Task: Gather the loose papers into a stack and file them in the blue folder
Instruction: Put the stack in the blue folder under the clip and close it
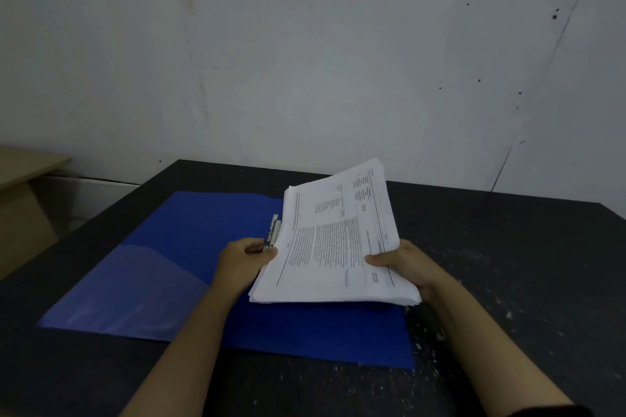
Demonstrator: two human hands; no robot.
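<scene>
A blue folder point(176, 267) lies open and flat on the dark table point(508, 264), with a metal clip point(273, 230) standing at its spine. Above the folder's right half I hold a thick stack of printed white papers point(335, 240), tilted up at the far end. My left hand point(244, 259) grips the stack's left edge, right beside the clip. My right hand point(403, 264) grips the right edge, thumb on top of the top sheet. The folder's right half is mostly hidden under the stack.
A grey wall rises just behind the table's far edge. A light wooden piece of furniture point(23, 200) stands to the left, below table height. White flecks are scattered over the table's right and front surface point(457, 332).
</scene>
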